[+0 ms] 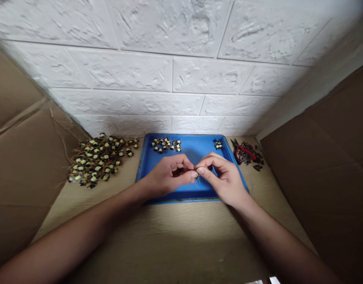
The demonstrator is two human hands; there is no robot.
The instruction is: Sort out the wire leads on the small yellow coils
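Note:
My left hand and my right hand meet over the blue tray, fingertips almost touching. Both pinch one small wire-leaded component, mostly hidden by the fingers; thin wires stick out below it. It resembles the black components with yellow bands, like small transformers, lying nearby. One group of these components sits at the tray's back left, and a few more components lie at its back right.
A large heap of the same banded components covers the table at left. Right of the tray lie red-handled pliers on small dark and shiny pieces. Cardboard walls flank both sides; a white brick-patterned wall stands behind.

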